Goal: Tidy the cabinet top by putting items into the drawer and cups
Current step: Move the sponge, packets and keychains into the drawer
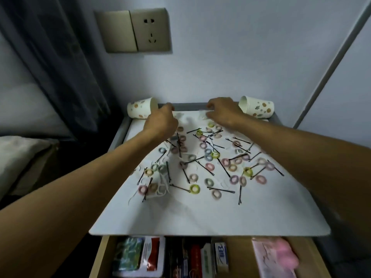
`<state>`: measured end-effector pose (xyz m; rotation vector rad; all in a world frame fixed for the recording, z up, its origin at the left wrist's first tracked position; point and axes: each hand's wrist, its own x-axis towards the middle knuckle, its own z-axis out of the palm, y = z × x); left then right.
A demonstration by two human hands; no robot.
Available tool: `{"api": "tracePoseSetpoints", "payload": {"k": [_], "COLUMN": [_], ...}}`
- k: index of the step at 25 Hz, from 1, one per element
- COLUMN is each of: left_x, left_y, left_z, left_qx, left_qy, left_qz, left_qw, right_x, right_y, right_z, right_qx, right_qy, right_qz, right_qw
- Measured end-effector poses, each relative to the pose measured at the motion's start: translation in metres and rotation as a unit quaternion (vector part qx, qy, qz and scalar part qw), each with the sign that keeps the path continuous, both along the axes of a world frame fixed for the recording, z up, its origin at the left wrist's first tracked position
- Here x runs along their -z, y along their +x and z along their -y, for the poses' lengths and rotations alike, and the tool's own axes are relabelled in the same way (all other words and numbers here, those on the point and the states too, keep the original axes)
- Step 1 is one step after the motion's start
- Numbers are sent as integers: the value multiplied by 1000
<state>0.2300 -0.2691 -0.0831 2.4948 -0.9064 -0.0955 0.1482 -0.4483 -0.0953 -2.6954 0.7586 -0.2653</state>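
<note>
Hair ties (194, 189): small soft rings in pink, yellow-green, blue and lilac, strewn across the middle of the cabinet top (200, 217).
Bobby pins (220, 190): thin and black, lying crisscross among the rings.
Mask (160, 189): white and crumpled, at the heap's left edge.
Cups (140, 111): two dotted paper cups on their sides at the back corners.
Right hand (222, 113): fingers curled, pinching a blurred white piece (201, 115) by the back rim.
Left hand (162, 119): fingers curled beside the left cup; grip cannot be told.
Drawer (240, 255): open below, holding packets and boxes.
</note>
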Motion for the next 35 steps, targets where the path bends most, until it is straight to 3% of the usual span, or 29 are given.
{"api": "tracePoseSetpoints", "payload": {"k": [6,10,13,15,18,20,22,24,27,28,29,31,35], "left_x": [26,36,35,29,10,-8,-27,-43,-56,-58,-56,-51,-32], "left_y": [30,32,32,31,21,9,-11,-40,-95,-112,-127,-155,-191], "left_z": [53,61,61,59,54,47,27,-3,-59,-78,-96,-131,-172], "left_qx": [48,29,26,26,31,19,-5,-14,-11,-25,-43,-64,-73], "left_qy": [169,227,216,176,39,-72,-174,-291,-417,-437,-444,-433,-416], "left_qz": [125,211,211,210,205,104,-49,-258,-546,-605,-641,-678,-711], "left_qw": [976,950,953,961,978,992,984,921,726,665,625,590,563], "right_x": [28,27,19,12,-1,-11,-26,-40,-49,-53,-53,-51,-23], "right_y": [30,35,33,30,13,-7,-38,-77,-139,-160,-180,-216,-268], "right_z": [20,21,18,14,3,-12,-42,-74,-116,-130,-142,-167,-192], "right_qx": [54,91,114,128,135,122,107,87,42,35,38,49,11], "right_qy": [8,104,189,260,347,401,467,525,585,595,599,583,545], "right_qz": [-31,67,154,216,269,285,291,291,273,265,258,238,153], "right_qw": [998,988,963,932,888,862,828,795,763,758,757,775,824]}}
